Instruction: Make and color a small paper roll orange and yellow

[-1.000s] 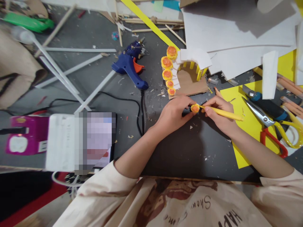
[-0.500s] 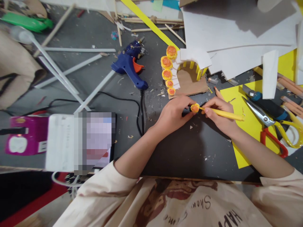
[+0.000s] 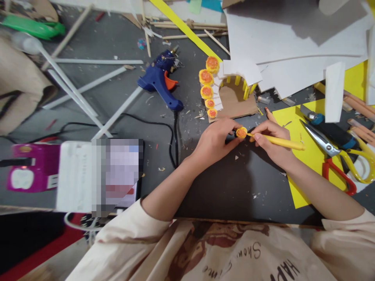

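Note:
Between the thumb and fingers of my left hand (image 3: 215, 136) is a small round flower (image 3: 241, 132), yellow at the rim and orange in the middle. My right hand (image 3: 272, 141) pinches a yellow pen (image 3: 284, 142) whose thin tip points left and reaches the flower's right edge; I cannot tell whether it touches. Just beyond my hands stands a cardboard model (image 3: 237, 103) with a white paper arch and short yellow posts. Several similar orange-and-yellow flowers (image 3: 206, 92) line its left side.
A blue glue gun (image 3: 159, 80) lies to the left, its black cord running toward me. Scissors (image 3: 331, 150) and a cutter (image 3: 328, 125) rest at right near a yellow sheet (image 3: 295, 183). White boards (image 3: 295, 47) fill the back right. A phone (image 3: 124, 171) sits at lower left.
The yellow pen's back end has shifted very slightly to the right and down with my right hand. My left hand and the flower are nearly still.

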A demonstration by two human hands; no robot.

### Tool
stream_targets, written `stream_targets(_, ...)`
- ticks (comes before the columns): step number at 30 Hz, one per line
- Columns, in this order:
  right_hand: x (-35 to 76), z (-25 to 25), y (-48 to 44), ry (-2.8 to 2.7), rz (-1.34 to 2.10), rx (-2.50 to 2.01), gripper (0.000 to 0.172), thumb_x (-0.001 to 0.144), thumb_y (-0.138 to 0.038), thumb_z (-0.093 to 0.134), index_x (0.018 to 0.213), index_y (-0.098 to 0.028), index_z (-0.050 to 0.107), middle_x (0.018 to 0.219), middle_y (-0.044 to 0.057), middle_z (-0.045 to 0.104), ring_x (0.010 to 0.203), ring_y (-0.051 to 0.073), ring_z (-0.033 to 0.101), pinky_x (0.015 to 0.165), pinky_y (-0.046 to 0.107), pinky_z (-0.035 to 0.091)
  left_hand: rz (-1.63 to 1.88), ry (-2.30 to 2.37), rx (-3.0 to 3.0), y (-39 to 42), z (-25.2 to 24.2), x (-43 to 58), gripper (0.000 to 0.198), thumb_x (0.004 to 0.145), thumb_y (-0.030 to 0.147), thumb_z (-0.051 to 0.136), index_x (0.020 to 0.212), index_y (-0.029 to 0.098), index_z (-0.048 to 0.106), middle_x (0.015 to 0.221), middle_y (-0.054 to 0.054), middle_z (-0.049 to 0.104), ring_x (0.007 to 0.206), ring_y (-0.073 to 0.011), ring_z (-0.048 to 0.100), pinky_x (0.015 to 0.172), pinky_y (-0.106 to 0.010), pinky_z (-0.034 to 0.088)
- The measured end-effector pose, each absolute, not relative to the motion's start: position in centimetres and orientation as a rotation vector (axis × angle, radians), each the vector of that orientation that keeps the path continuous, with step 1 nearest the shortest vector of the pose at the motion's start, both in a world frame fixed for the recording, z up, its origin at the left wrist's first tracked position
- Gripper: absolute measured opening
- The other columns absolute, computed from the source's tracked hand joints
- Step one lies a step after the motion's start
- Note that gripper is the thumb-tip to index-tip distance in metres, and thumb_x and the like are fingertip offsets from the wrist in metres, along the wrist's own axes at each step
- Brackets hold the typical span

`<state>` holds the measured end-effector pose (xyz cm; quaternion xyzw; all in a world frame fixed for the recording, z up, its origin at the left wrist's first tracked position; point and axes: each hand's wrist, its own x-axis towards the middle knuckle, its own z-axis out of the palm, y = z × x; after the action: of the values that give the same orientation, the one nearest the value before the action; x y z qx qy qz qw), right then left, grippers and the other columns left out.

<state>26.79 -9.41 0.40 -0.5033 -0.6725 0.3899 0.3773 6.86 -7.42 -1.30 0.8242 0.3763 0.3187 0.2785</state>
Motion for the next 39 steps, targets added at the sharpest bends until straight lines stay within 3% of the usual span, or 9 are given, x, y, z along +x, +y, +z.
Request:
stream_targets(7, 26.86, 0.33, -9.4, -1.733, 0.987, -1.285, 0.015, 0.087, -0.028, 0.061, 0.073, -0.024, 0.06, 0.058, -0.011, 0.06, 0.049, 0.009, 0.054, 0.114, 0.053, 0.029, 0.82, 1.028, 2.203, -7.41, -1.33, 6.84, 0.009, 0.089, 0.019, 0.059, 0.097, 0.017, 0.058, 0.088, -0.003, 0.067, 0.076, -0.0135, 0.059, 0.071, -0.025, 0.046)
stream_targets(13, 26.9, 0.33, -9.25, -1.771, 0.999, -1.248, 0.015, 0.087, -0.029, 0.061, 0.073, -0.025, 0.061, 0.056, -0.011, 0.06, 0.047, 0.009, 0.055, 0.111, 0.053, 0.034, 0.837, 1.03, 2.203, -7.45, -1.26, 6.85, 0.008, 0.087, 0.017, 0.06, 0.095, 0.017, 0.057, 0.088, -0.003, 0.066, 0.076, -0.0137, 0.059, 0.071, -0.025, 0.046)
stream_targets(21, 26.74, 0.38, -9.33, -1.714, 1.008, -1.301, 0.016, 0.087, -0.03, 0.059, 0.073, -0.024, 0.06, 0.059, -0.008, 0.062, 0.049, 0.01, 0.055, 0.095, 0.047, 0.048, 0.831, 1.03, 2.219, -7.45, -1.33, 6.82, 0.01, 0.087, 0.016, 0.061, 0.097, 0.017, 0.058, 0.089, -0.003, 0.066, 0.077, -0.0139, 0.059, 0.072, -0.025, 0.046)
stream_targets(26, 26.75, 0.4, -9.37, -1.746, 1.012, -1.269, 0.016, 0.087, -0.03, 0.061, 0.072, -0.024, 0.06, 0.056, -0.009, 0.06, 0.048, 0.009, 0.055, 0.098, 0.047, 0.047, 0.815, 1.04, 2.221, -7.45, -1.35, 6.82, 0.011, 0.087, 0.016, 0.061, 0.097, 0.017, 0.057, 0.089, -0.003, 0.066, 0.077, -0.0138, 0.059, 0.071, -0.025, 0.046)
stream_targets(36, 26.74, 0.13, -9.42, -1.653, 1.033, -1.318, 0.017, 0.089, -0.038, 0.06, 0.079, -0.023, 0.063, 0.062, -0.007, 0.062, 0.054, 0.01, 0.056, 0.082, 0.038, 0.053, 0.82, 1.033, 2.202, -7.43, -1.3, 6.82, 0.008, 0.089, 0.02, 0.059, 0.097, 0.017, 0.057, 0.09, -0.004, 0.066, 0.078, -0.0146, 0.059, 0.072, -0.026, 0.046)
stream_targets(39, 26.69, 0.19, -9.36, -1.676, 1.018, -1.311, 0.015, 0.087, -0.037, 0.062, 0.079, -0.024, 0.063, 0.059, -0.008, 0.061, 0.053, 0.01, 0.056, 0.086, 0.041, 0.052, 0.804, 1.035, 2.195, -7.45, -1.26, 6.79, 0.009, 0.088, 0.019, 0.059, 0.097, 0.017, 0.057, 0.09, -0.004, 0.066, 0.077, -0.0146, 0.059, 0.072, -0.026, 0.046)
